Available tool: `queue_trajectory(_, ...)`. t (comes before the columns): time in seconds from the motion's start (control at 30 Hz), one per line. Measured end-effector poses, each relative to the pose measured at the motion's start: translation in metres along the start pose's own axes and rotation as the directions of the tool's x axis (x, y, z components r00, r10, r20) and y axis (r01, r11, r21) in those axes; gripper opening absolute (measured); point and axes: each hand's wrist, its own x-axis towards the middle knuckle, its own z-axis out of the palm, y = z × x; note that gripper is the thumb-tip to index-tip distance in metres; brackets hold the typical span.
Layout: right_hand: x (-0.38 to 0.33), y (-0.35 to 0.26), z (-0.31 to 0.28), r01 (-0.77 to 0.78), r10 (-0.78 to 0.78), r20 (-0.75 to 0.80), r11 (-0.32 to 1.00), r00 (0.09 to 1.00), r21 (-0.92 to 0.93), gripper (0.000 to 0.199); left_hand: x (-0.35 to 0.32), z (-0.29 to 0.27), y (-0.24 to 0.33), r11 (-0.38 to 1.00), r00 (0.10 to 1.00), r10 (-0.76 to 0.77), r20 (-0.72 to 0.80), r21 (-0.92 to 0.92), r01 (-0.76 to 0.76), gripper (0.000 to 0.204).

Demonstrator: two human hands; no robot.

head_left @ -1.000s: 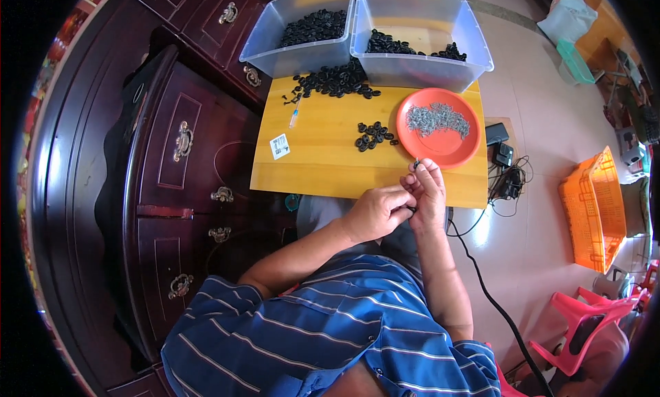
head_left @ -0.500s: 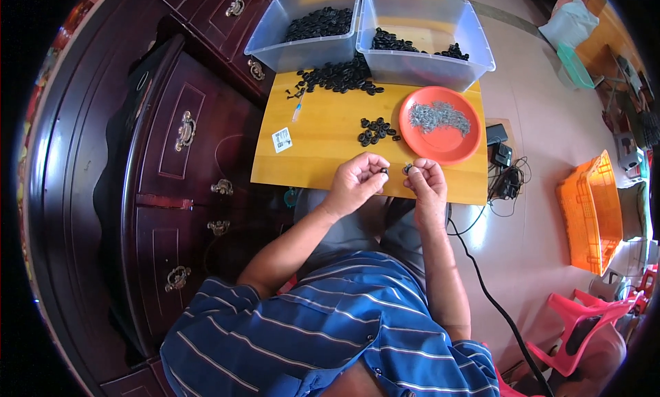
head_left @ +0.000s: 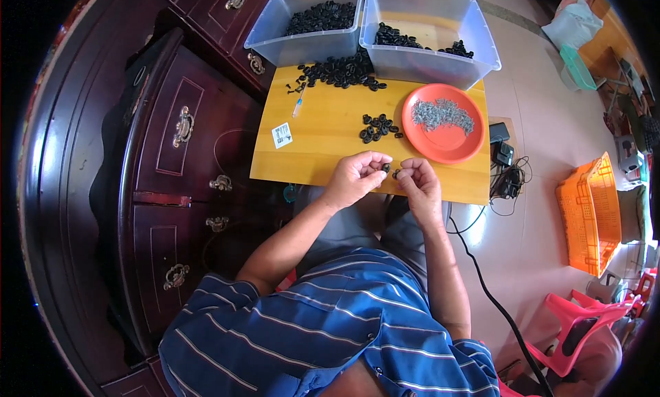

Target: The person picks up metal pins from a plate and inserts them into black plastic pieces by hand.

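Over the front edge of the wooden table, my left hand (head_left: 354, 180) pinches a small black oval piece (head_left: 386, 168) between thumb and fingertips. Close beside it, my right hand (head_left: 423, 191) is closed on a tiny dark piece (head_left: 396, 173), mostly covered by the fingers. The two pieces are nearly touching; whether they meet I cannot tell. Just beyond my hands lies a small group of black oval pieces (head_left: 375, 130). To their right sits an orange-red plate (head_left: 440, 149) with a heap of small silver metal pieces (head_left: 440, 115).
Two clear plastic bins (head_left: 302, 53) (head_left: 426, 65) with black pieces stand at the table's far side. Loose black pieces (head_left: 344, 72) spill before them. A white label card (head_left: 282, 136) and a thin blue-and-white tool (head_left: 298, 107) lie left. Dark drawers (head_left: 182, 122) flank the table; an orange crate (head_left: 591, 211) stands right.
My right hand has moved left, bringing its piece close to the one in my left hand. My left hand has barely moved. The view has shifted slightly.
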Motion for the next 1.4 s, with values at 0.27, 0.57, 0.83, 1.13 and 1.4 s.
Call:
queue_trajectory(0.27, 0.001, -0.002, -0.002, -0.063, 0.063, -0.006, 0.998, 0.998, -0.014, 0.016, 0.004, -0.001, -0.006, 0.997, 0.999, 0.053, 0.014, 0.06, -0.053, 0.029)
queue_trajectory(0.57, 0.002, -0.001, -0.004, -0.064, 0.064, 0.003, 0.998, 0.998, -0.012, 0.017, 0.006, 0.0, -0.001, 0.993, 0.998, 0.052, 0.04, 0.1, -0.056, 0.028)
queue_trajectory(0.83, 0.002, -0.004, -0.003, -0.047, 0.047, 0.013, 0.999, 0.999, -0.004, 0.016, 0.007, 0.002, 0.003, 0.988, 0.995, 0.074, 0.071, 0.134, -0.083, 0.026)
queue_trajectory(1.13, -0.001, -0.009, -0.003, -0.098, 0.098, -0.013, 0.995, 0.995, 0.029, 0.02, 0.013, 0.0, 0.012, 0.975, 0.988, 0.1, 0.115, 0.185, -0.12, 0.024)
queue_trajectory(1.4, -0.003, -0.017, -0.009, -0.239, 0.236, 0.037, 0.968, 0.971, 0.078, 0.01, 0.018, -0.003, 0.021, 0.932, 0.956, 0.157, 0.249, 0.282, -0.226, 0.025)
